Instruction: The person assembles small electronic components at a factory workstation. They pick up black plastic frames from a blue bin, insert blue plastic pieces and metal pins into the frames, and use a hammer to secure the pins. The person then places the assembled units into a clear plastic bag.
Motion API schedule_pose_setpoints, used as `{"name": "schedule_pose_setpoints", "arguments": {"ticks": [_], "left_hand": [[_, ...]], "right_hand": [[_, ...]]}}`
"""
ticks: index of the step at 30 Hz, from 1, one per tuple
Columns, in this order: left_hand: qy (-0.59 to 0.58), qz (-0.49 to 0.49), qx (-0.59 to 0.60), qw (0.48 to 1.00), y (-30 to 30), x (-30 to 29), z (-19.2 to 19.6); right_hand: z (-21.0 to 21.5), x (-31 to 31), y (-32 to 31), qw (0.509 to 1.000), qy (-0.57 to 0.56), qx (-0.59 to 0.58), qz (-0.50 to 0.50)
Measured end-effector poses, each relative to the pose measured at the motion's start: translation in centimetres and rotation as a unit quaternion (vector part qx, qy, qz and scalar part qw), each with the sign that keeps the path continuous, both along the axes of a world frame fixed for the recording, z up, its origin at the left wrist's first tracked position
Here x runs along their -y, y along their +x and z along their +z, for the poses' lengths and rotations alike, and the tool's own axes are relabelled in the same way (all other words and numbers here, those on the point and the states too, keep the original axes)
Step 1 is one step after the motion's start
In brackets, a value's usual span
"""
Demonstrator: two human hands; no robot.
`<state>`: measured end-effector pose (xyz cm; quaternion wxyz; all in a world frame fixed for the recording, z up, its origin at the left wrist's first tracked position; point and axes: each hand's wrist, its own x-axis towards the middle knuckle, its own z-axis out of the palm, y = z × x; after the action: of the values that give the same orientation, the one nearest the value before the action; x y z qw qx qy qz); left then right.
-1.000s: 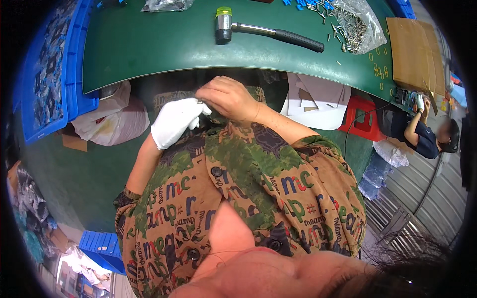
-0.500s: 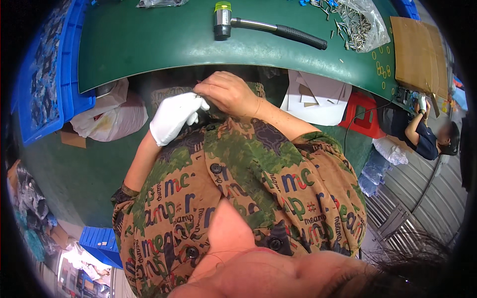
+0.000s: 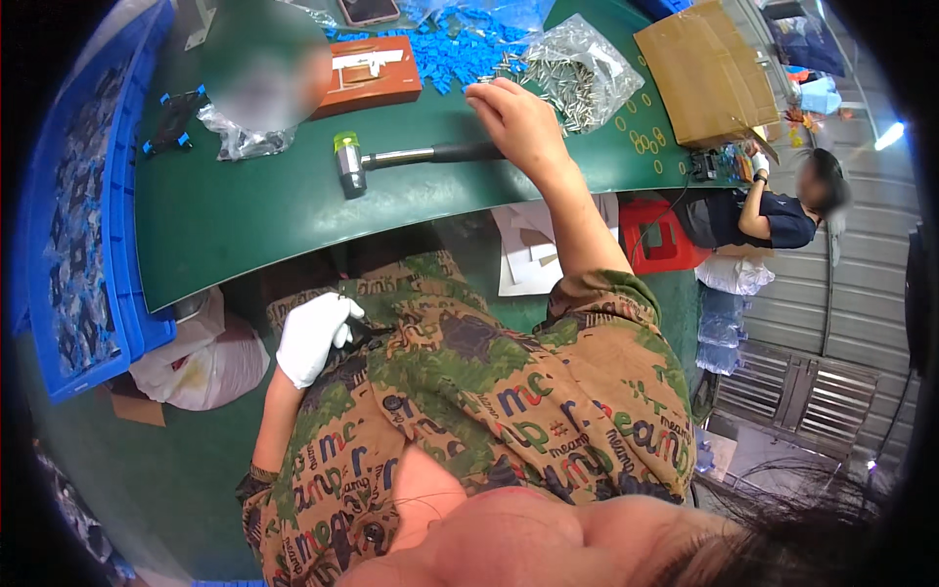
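My left hand [image 3: 315, 338], in a white glove, rests low in front of my lap. Its fingers are curled closed; something small and dark shows by the fingertips, too little to name. My bare right hand [image 3: 526, 129] reaches over the green table, fingers bent and bunched at the edge of a pile of small metal pins [image 3: 577, 96]. What its fingertips hold, if anything, I cannot make out. Beneath the right hand, a two-faced mallet [image 3: 350, 166] lies on its side, its dark grip partly covered. A clear plastic bag [image 3: 611, 70] of pins lies just right of this hand.
Many blue plastic pieces [image 3: 440, 57] and an orange-brown box [image 3: 396, 86] sit farther back on the table [image 3: 254, 220]. A blue crate [image 3: 108, 264] borders the left side. Thin yellow rings [image 3: 641, 142], a cardboard box [image 3: 706, 73] and a co-worker [image 3: 773, 210] are at right.
My right hand has left the left hand and moved up and forward over the table to the pins. The view has shifted, showing more tabletop. My left hand stays low, still curled.
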<state>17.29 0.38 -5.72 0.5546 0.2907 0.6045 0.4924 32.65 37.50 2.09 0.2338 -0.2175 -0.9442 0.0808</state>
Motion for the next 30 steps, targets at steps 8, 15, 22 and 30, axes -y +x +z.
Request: {"name": "schedule_pose_setpoints", "arguments": {"ticks": [8, 15, 22, 30], "left_hand": [[0.015, 0.011, -0.027, 0.999, 0.3, 0.6, 0.2], [0.023, -0.018, -0.055, 0.998, 0.0, 0.6, 0.1], [-0.006, -0.028, -0.055, 0.998, 0.1, 0.7, -0.2], [0.007, -0.040, -0.061, 0.997, 0.0, 0.2, 0.0]], "right_hand": [[-1.2, -3.8, -2.6, 0.977, 0.030, 0.197, -0.080], [-1.9, -5.0, -4.4, 0.955, 0.035, 0.292, -0.030], [-0.9, -5.3, -3.9, 0.952, -0.002, 0.304, -0.020], [-0.2, -6.2, -3.9, 0.958, 0.012, 0.277, -0.077]]}}
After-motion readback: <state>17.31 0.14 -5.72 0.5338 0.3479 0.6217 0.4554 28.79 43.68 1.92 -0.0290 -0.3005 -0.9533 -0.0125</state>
